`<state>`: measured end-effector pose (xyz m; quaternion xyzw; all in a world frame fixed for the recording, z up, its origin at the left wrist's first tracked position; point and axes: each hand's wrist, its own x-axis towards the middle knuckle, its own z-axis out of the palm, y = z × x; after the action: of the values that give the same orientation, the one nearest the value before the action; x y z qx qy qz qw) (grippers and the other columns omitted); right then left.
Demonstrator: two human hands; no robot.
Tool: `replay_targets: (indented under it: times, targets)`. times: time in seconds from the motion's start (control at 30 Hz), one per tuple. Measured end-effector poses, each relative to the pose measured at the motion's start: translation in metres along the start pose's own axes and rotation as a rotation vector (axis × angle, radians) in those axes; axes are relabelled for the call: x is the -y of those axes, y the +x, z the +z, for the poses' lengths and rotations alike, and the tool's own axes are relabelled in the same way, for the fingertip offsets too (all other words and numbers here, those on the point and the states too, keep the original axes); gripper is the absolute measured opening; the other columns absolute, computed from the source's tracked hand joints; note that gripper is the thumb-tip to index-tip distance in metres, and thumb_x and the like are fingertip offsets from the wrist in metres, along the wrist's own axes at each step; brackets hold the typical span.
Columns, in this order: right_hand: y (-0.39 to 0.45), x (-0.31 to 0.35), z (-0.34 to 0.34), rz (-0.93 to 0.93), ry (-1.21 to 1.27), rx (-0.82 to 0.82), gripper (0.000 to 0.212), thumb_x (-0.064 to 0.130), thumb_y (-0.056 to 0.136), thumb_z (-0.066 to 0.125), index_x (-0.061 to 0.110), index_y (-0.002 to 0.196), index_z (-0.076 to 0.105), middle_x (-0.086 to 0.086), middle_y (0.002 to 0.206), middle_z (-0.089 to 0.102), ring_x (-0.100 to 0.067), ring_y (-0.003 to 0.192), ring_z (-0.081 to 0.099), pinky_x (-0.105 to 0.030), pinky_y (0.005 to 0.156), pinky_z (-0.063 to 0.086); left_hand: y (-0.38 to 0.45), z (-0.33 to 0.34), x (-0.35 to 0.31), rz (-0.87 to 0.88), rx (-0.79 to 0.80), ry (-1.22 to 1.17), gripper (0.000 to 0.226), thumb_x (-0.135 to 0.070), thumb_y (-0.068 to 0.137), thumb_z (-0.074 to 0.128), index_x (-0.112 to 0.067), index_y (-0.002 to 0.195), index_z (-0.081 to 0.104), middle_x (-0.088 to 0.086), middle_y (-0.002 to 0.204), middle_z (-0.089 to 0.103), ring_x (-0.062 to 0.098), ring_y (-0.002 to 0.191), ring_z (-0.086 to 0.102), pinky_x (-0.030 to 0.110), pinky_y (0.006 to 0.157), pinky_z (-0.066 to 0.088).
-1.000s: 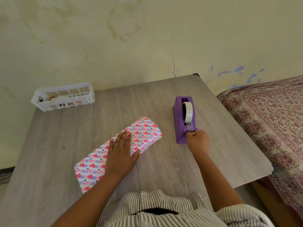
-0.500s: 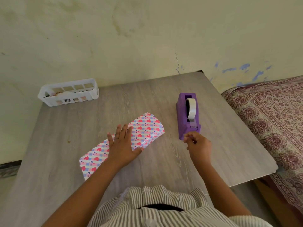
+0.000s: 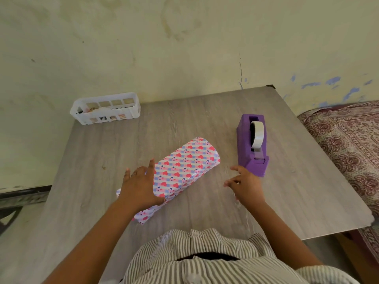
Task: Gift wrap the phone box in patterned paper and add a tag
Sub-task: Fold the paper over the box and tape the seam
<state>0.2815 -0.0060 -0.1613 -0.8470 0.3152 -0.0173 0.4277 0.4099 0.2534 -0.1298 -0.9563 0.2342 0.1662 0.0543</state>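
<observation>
the left hand (image 3: 141, 187) lies across the wrapped box (image 3: 180, 171), covering its middle and near-left stretch, so any seam under the palm is out of sight. what's under the patterned paper is fully covered. the right hand (image 3: 246, 185) shows only its back, its grip facing away; whether a strip of tape hangs from its fingers is too faint to call. inside the white basket (image 3: 106, 108), small bits show through the slots, too tiny to name. the tabletop (image 3: 287, 201) runs off the left edge, the patterned bed (image 3: 348, 144) runs off the right, and both forearms leave at the bottom.
</observation>
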Motion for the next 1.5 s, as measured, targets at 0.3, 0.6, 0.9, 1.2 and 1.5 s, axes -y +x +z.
replay_targets:
  times: [0.3, 0.6, 0.9, 1.2, 1.5]
  targets:
    - [-0.005, 0.005, 0.001, 0.286, 0.752, 0.110, 0.011, 0.000, 0.090, 0.055, 0.006, 0.081, 0.057, -0.010, 0.082, 0.072, -0.012, 0.042, 0.043, -0.021, 0.044, 0.034, -0.012, 0.013, -0.045, -0.063, -0.099, -0.104, 0.099, -0.072, 0.077, 0.049, -0.016, 0.147, 0.008, 0.012, 0.151, 0.022, 0.027, 0.136, 0.030, 0.039, 0.110, 0.026]
    - [-0.012, 0.018, 0.015, 0.195, 0.691, 0.373, 0.010, 0.008, 0.092, 0.057, 0.013, 0.084, 0.058, -0.007, 0.082, 0.060, -0.017, 0.065, 0.058, -0.026, 0.052, 0.041, -0.019, 0.016, -0.037, 0.015, 0.029, -0.203, 0.102, -0.062, 0.080, 0.056, -0.018, 0.149, -0.005, 0.014, 0.155, -0.007, 0.035, 0.143, 0.002, 0.043, 0.115, 0.016]
    - [-0.032, 0.023, 0.055, 0.145, 0.695, 0.731, 0.013, -0.001, 0.089, 0.058, 0.007, 0.099, 0.061, -0.005, 0.067, 0.066, -0.011, 0.045, 0.047, -0.022, 0.047, 0.039, -0.015, 0.016, -0.038, -0.003, 0.053, -0.282, 0.108, -0.057, 0.075, 0.066, -0.021, 0.148, -0.005, 0.014, 0.153, -0.007, 0.037, 0.142, 0.002, 0.045, 0.113, 0.020]
    - [-0.035, 0.021, 0.076, 0.116, 0.806, 0.570, 0.015, 0.006, 0.085, 0.066, 0.007, 0.091, 0.053, -0.007, 0.070, 0.070, -0.013, 0.038, 0.043, -0.021, 0.040, 0.034, -0.020, 0.023, -0.035, 0.047, -0.019, -0.240, 0.103, -0.060, 0.079, 0.058, -0.024, 0.148, -0.009, 0.014, 0.154, -0.007, 0.036, 0.142, 0.002, 0.044, 0.114, 0.017]
    - [-0.032, 0.026, 0.087, 0.085, 0.782, 0.585, 0.013, 0.011, 0.086, 0.067, 0.008, 0.086, 0.055, -0.006, 0.069, 0.069, -0.011, 0.041, 0.043, -0.021, 0.042, 0.035, -0.024, 0.011, -0.035, 0.097, 0.096, -0.180, 0.101, -0.058, 0.084, 0.054, -0.024, 0.146, -0.018, 0.012, 0.155, -0.019, 0.036, 0.143, -0.008, 0.044, 0.116, 0.010]
